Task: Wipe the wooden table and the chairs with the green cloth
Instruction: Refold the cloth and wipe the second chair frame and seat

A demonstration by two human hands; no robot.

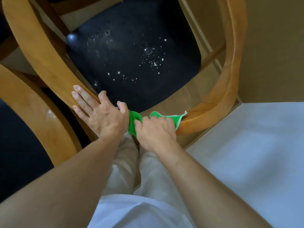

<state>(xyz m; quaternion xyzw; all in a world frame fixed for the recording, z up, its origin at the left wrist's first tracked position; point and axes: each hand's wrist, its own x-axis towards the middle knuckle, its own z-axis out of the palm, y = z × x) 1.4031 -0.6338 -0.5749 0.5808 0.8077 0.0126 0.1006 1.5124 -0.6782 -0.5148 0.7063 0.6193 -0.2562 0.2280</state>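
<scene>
The curved wooden chair back [205,116] is being wiped with the green cloth [172,118], bunched in the right hand [156,130]; the left hand [100,112], fingers flat, is steadying the rail. The rail farther right likely needs wiping next.

Probably a home dining room: wooden chairs [37,46] with dark seats [131,63].

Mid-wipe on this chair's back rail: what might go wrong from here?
1. The green cloth is bunched between the hands, so only a small part may be wiping the chair rail.
2. White specks dot the black seat; staying on the rail could leave them.
3. The left hand lies flat on the rail and may block the right hand's stroke.
</scene>
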